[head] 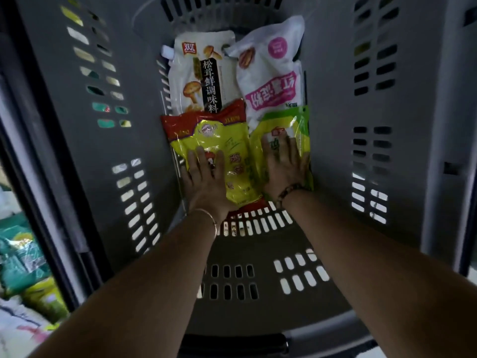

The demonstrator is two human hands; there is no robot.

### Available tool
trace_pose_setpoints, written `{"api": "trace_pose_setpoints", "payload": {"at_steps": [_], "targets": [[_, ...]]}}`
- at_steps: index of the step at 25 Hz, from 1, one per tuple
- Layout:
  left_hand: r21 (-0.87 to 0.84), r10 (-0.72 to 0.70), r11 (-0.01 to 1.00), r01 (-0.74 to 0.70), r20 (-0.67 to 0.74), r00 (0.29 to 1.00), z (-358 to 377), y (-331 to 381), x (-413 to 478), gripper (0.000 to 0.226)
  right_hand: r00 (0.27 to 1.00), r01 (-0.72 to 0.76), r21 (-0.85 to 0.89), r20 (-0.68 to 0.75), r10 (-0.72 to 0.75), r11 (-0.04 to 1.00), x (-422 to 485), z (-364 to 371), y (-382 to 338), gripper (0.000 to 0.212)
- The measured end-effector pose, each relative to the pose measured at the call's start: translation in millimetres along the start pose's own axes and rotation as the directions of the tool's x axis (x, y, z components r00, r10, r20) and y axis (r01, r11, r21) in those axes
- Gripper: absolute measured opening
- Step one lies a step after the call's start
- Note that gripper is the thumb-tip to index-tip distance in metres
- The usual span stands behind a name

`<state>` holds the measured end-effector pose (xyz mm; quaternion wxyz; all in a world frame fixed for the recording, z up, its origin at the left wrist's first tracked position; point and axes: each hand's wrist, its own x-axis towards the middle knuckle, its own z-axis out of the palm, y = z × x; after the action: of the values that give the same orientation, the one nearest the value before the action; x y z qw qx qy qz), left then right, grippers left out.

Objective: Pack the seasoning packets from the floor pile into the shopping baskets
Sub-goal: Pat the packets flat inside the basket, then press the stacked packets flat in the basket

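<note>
- Grey plastic shopping basket [64, 177]: deep, viewed from above. The walls and floor are pierced with rows of short slots. It holds four seasoning packets laid flat on the floor, two rows of two.
- White spouted pouch [191, 71]: far left of the basket floor. It has mushroom pictures, a black vertical band of white characters, a red brand mark at the top and a small white cap at its upper left corner. Its near end lies under the next row.
- White packet with pink label [268, 71]: far right, just beside the spouted pouch. It carries a round pink mark and a pink band of characters, printed upside down to the viewer.
- Red-and-yellow glossy packet [214, 133]: near left. It has a red top edge, a yellow body and a round emblem. It overlaps the pouch's near end and touches its green neighbour.
- Green-and-yellow glossy packet [286, 125]: near right, close to the right wall. It overlaps the pink-labelled packet's near end.
- Left hand [204, 174]: flat, with fingers straight and spread, pressing on the red-and-yellow packet. There is a thin bangle [210, 217] at the wrist.
- Right hand [284, 166]: flat, with fingers straight, pressing on the green-and-yellow packet, slightly blurred. There is a dark beaded bracelet [289, 191] at the wrist.
- Floor pile [25, 259]: outside the basket's left wall. It contains teal, yellow-green and white packets, blurred.
</note>
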<state>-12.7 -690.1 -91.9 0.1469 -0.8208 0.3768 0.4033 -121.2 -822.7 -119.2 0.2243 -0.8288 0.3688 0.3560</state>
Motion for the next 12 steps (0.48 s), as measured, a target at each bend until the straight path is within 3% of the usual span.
{"api": "trace_pose_setpoints", "payload": {"at_steps": [5, 8, 12], "targets": [[0.058, 0.044, 0.997, -0.048, 0.062, 0.997, 12.5, -13.9, 23.6, 0.136, 0.996, 0.044, -0.045, 0.08, -0.041, 0.998, 19.3, 10.7, 3.3, 0.124], [0.054, 0.028, 0.998, -0.033, 0.098, 0.995, 3.9, -12.1, 20.0, 0.132, 0.995, 0.06, 0.021, 0.077, -0.061, 0.998, 14.0, 2.9, 5.8, 0.115], [-0.19, -0.01, 0.981, 0.028, 0.092, 0.996, -29.6, -2.1, -5.3, 0.103, 0.999, -0.022, 0.149, 0.027, 0.018, 0.989, -7.5, -23.5, 2.4, 0.1]]}}
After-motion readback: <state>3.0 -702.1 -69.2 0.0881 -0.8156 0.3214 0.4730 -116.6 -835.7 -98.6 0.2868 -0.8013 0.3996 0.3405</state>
